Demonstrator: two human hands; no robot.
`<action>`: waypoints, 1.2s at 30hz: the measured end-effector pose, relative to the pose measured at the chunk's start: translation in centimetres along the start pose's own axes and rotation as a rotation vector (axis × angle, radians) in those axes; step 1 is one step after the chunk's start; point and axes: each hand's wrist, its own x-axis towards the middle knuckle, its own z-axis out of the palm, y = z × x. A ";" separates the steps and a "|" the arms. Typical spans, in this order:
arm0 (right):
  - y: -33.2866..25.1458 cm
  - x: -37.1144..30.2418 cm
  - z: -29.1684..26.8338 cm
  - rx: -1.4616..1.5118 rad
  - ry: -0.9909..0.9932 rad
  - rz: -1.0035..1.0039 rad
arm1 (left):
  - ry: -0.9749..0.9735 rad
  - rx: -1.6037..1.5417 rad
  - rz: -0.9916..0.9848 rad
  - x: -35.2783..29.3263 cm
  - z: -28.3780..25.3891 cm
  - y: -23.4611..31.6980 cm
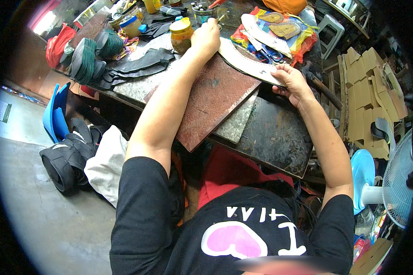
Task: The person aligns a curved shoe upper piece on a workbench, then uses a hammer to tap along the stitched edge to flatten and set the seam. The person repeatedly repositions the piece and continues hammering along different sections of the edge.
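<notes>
My right hand (293,85) pinches the right end of a curved white pattern piece (248,65), thumb on top. A dark edge, perhaps black leather, shows along its underside. My left hand (206,39) is closed at the pattern's far left end; its fingers point away, so what they grip is hidden. A thin pale tip sticks up just beyond that hand, and I cannot tell whether it is held. Below the pattern lies a reddish-brown board (211,101), on top of a grey slab (237,120). A jar with a yellow lid (181,31) stands beside my left wrist.
Black leather pieces (144,64) and green thread spools (85,59) lie at the left. Blue-handled scissors (271,57) and another white pattern (265,36) sit on a colourful bag at the far right. A hammer (326,91) lies by the table's right edge, near a fan (397,183).
</notes>
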 end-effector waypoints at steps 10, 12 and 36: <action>0.5 0.7 -0.3 -0.049 0.003 0.004 | 0.064 -0.054 0.013 -1.8 0.0 0.3; 0.6 0.3 -0.8 -0.037 -0.041 0.026 | 0.052 -0.074 0.013 -2.4 -0.3 0.5; -1.0 -1.6 0.8 -0.574 -0.065 -0.346 | 0.112 0.167 0.124 -4.2 -1.9 -0.2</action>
